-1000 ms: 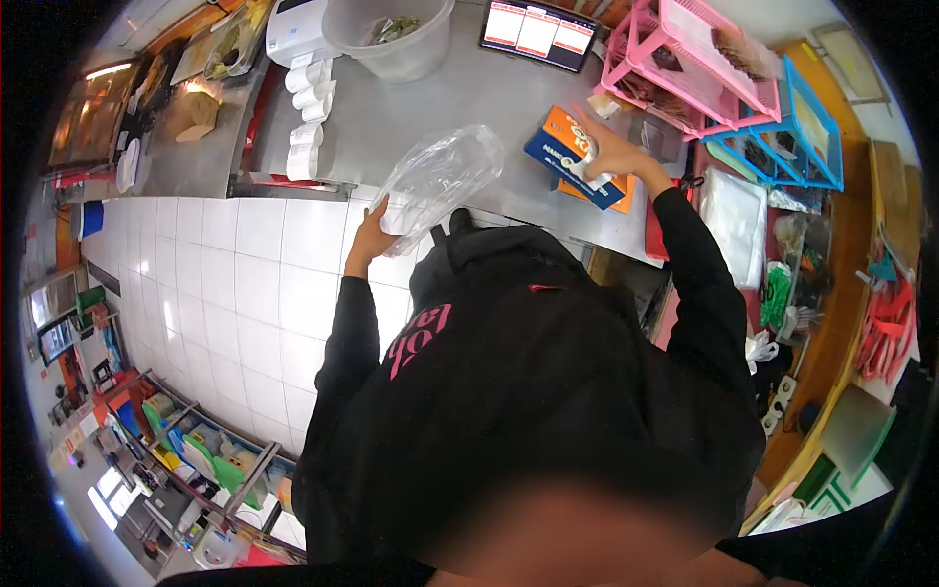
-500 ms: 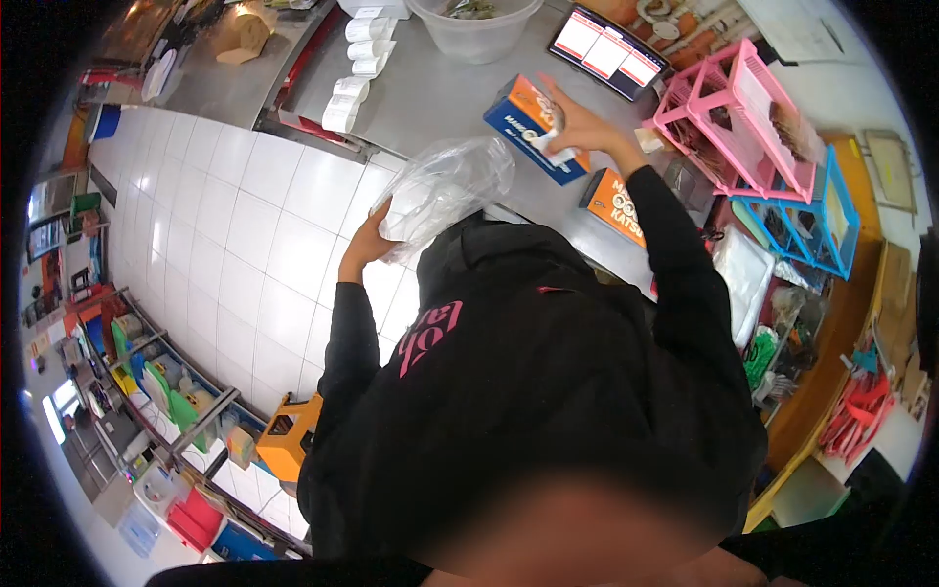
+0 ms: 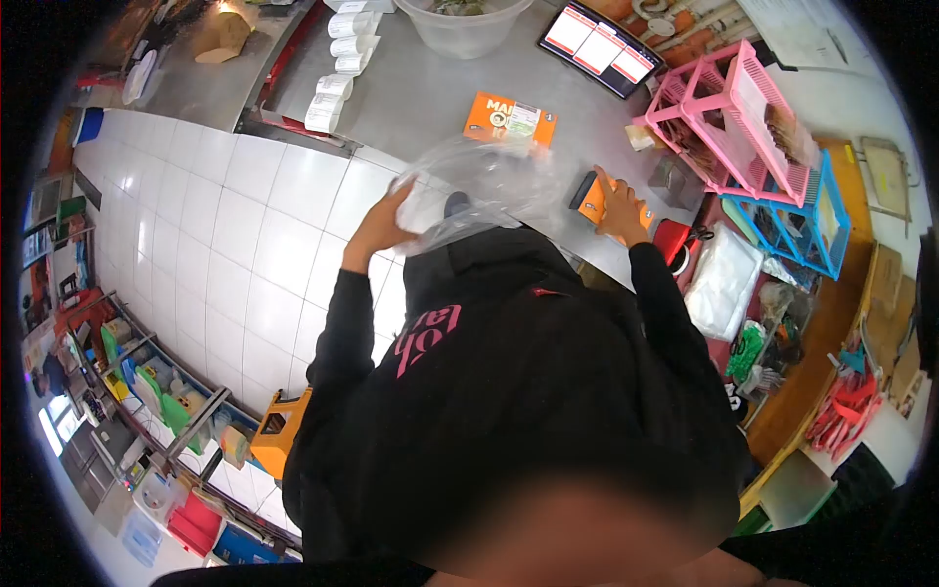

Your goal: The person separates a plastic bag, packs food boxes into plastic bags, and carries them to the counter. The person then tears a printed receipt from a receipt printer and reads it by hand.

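Note:
My left hand (image 3: 380, 223) grips the edge of a clear plastic bag (image 3: 479, 181), which spreads out over the counter's front edge. My right hand (image 3: 619, 210) is closed over a small orange box (image 3: 591, 199) with a dark side, its fingers across the top; part of the box is hidden under them. Behind the bag lies another orange takeaway box (image 3: 486, 115) with white lettering and a white printed slip on top. The bag partly covers that box's front.
A steel counter (image 3: 411, 108) carries paper slips (image 3: 333, 103), a clear tub (image 3: 465, 34) and a tablet (image 3: 599, 49). To the right stand pink racks (image 3: 748, 127), a blue rack (image 3: 831, 220), a red tape roll (image 3: 670, 240), scissors and white plastic bags (image 3: 722, 279).
My right hand has left the first orange box, which now lies flatter, and moved down to the second. The plastic bag has spread rightward towards the boxes.

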The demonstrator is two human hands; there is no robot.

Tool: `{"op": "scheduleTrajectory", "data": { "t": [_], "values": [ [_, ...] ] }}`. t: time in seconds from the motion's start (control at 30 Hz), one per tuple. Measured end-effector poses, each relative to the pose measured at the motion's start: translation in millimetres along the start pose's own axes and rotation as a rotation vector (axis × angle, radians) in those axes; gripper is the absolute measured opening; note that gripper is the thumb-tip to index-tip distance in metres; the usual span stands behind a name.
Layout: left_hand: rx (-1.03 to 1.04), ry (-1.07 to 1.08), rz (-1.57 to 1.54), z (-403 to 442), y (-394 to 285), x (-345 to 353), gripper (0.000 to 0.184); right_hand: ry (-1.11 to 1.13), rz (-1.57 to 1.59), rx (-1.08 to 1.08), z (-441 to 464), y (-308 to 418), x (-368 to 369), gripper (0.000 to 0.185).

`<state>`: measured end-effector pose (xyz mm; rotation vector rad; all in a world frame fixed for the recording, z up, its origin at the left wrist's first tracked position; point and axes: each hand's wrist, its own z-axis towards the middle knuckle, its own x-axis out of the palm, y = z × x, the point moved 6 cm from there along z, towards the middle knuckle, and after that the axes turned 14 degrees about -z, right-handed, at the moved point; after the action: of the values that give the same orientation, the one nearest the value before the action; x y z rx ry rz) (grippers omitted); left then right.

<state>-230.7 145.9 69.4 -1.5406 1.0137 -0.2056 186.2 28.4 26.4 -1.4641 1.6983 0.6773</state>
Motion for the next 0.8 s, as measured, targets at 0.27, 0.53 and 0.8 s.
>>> {"op": "scheduleTrajectory", "data": {
  "t": [0.27, 0.53, 0.8],
  "values": [
    [0.115, 0.277, 0.293, 101, -73, 109, 0.097, -0.573, 0.614, 0.057, -72, -92, -79, 0.115],
    [0.213, 0.519, 0.285, 139, -63, 209, 0.097, -0.932, 0.845, 0.072, -144, -31, -163, 0.132],
    [0.119, 0.514, -0.114, 135, -52, 194, 0.111, -0.440, 0.213, -0.260, -54, 58, -43, 0.114]
  ]
}}
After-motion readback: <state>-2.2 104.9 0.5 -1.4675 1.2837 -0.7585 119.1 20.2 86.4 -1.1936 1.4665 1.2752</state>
